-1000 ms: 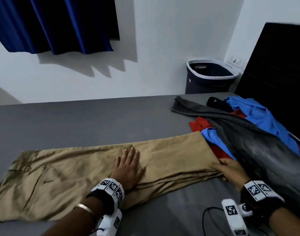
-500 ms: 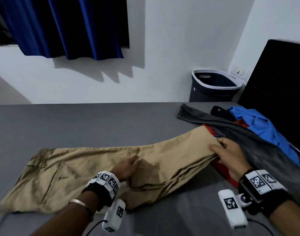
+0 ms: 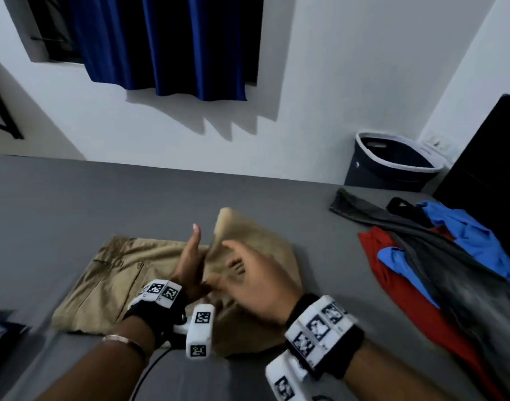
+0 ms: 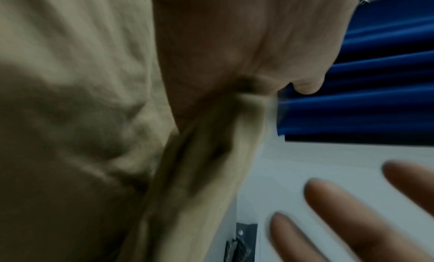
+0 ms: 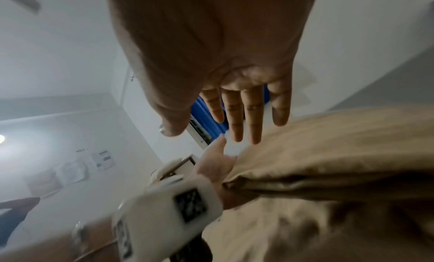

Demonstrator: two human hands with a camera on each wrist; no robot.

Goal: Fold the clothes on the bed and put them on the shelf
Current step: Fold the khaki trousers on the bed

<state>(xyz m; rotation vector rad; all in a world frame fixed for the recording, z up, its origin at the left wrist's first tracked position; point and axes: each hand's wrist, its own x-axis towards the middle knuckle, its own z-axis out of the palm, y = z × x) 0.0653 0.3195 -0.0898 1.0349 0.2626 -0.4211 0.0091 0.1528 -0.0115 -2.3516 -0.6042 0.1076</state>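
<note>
Bedroom with white walls, blue curtain (image 3: pixel 167 44) at 12 o'clock over a grey bed (image 3: pixel 103 204) filling the lower field. Khaki trousers (image 3: pixel 109 279) at centre of the bed, waist end lying flat toward 9 o'clock, leg end raised and doubled back over the middle, its hem blurred in the air at 12 o'clock of the hands. Left hand (image 3: pixel 190 264) set on edge at the fold line, fingers straight and pointing toward 12 o'clock, pressing against the cloth without curling round it; in the left wrist view, straight fingers (image 4: pixel 347 216) spread clear of the khaki fabric (image 4: pixel 70 117). Right hand (image 3: pixel 256 282) just beside the left, over the raised leg end, blurred; in the right wrist view, right hand fingers (image 5: pixel 253 110) extended and relaxed above the trousers, nothing gripped. Heap of unfolded clothes at 3 o'clock, well apart from the trousers: red garment (image 3: pixel 392 279), blue shirt (image 3: pixel 473 241), dark grey jeans (image 3: pixel 439 273). Dark laundry basket (image 3: pixel 392 163) against the wall at 2 o'clock, beside a black headboard (image 3: pixel 485 175).
</note>
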